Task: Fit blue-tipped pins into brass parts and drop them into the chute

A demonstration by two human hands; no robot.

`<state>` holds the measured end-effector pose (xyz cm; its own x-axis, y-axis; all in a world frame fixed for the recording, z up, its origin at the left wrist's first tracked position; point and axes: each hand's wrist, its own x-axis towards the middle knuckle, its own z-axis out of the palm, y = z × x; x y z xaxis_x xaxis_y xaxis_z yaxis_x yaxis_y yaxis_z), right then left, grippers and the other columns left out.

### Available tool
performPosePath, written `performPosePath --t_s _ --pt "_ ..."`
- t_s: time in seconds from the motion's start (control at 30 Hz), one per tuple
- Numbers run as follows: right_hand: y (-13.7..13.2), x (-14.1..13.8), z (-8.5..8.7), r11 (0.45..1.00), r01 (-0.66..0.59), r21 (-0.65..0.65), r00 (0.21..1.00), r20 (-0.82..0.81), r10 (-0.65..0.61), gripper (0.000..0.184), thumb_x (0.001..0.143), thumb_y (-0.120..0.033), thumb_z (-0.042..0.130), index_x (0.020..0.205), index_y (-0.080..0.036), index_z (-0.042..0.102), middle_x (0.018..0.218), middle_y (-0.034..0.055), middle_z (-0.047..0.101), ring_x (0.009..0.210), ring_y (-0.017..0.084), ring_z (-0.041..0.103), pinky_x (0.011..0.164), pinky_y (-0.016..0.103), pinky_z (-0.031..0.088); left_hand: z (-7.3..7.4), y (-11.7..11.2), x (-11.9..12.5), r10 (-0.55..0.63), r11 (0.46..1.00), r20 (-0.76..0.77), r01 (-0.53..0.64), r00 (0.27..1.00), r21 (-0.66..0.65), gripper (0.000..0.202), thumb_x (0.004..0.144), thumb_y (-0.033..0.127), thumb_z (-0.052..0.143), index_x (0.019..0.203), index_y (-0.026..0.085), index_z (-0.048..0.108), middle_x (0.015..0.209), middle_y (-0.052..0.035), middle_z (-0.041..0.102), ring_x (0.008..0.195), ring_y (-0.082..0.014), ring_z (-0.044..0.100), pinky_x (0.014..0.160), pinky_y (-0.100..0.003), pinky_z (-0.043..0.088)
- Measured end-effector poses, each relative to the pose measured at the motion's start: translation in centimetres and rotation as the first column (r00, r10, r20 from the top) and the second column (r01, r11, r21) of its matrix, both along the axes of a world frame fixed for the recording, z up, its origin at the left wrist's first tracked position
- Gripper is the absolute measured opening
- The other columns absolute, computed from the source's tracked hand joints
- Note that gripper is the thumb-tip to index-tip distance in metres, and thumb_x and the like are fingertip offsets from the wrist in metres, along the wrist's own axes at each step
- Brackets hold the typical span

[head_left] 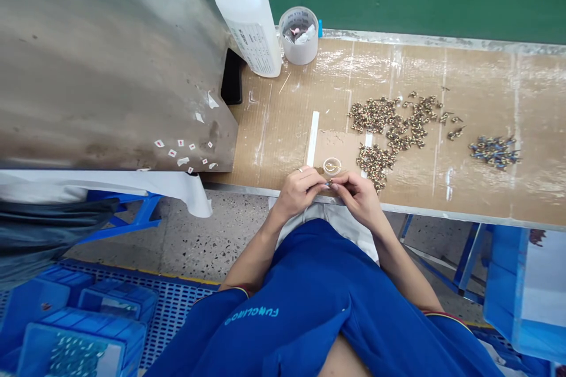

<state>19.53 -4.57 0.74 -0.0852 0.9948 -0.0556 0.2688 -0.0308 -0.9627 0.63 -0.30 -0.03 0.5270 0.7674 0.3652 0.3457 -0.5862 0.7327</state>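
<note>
At the table's near edge, my left hand (301, 190) and my right hand (356, 193) meet fingertip to fingertip. Pinched between them is a small metal part (330, 183), with a bit of blue on the left hand's side; its exact kind is too small to make out. Just beyond the fingers sits a small round clear dish (332, 166) with a yellowish thing in it. Right of the dish, a large pile of small brass-coloured metal parts (375, 115) spreads over the cardboard. Farther right lies a smaller heap of similar parts with blue on them (495, 151).
A white bottle with a blue cap (252, 23) stands at the back beside a tape-roll cup holding scraps (300, 50). A black phone-like object (232, 78) lies by the metal cabinet (132, 70). Blue bins (79, 336) are on the lower left, another blue bin (504, 288) right.
</note>
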Motion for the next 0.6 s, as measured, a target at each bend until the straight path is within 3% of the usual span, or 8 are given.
performPosePath --t_s 0.23,0.6 --pt "0.1 0.4 0.0 0.995 -0.084 0.047 0.995 0.063 0.081 0.013 0.094 -0.028 0.06 0.084 -0.021 0.065 0.078 0.003 0.07 0.066 0.016 0.063 0.063 0.028 0.048 -0.1 -0.1 0.1 -0.019 0.999 0.009 0.018 1.0 0.047 0.032 0.104 0.028 0.051 0.077 0.017 0.065 0.067 -0.0014 0.063 0.066 -0.0151 0.053 0.066 -0.027 0.044" --pt "-0.3 -0.8 -0.1 0.997 0.009 0.074 0.995 0.103 -0.017 0.017 0.093 -0.025 0.056 0.076 -0.024 0.057 0.075 0.0022 0.068 0.065 0.017 0.06 0.065 0.029 0.049 -0.2 -0.3 0.3 0.004 0.999 0.004 -0.003 1.0 -0.043 0.031 0.102 0.027 0.051 0.075 0.018 0.063 0.067 -0.0018 0.062 0.068 -0.016 0.056 0.067 -0.029 0.044"
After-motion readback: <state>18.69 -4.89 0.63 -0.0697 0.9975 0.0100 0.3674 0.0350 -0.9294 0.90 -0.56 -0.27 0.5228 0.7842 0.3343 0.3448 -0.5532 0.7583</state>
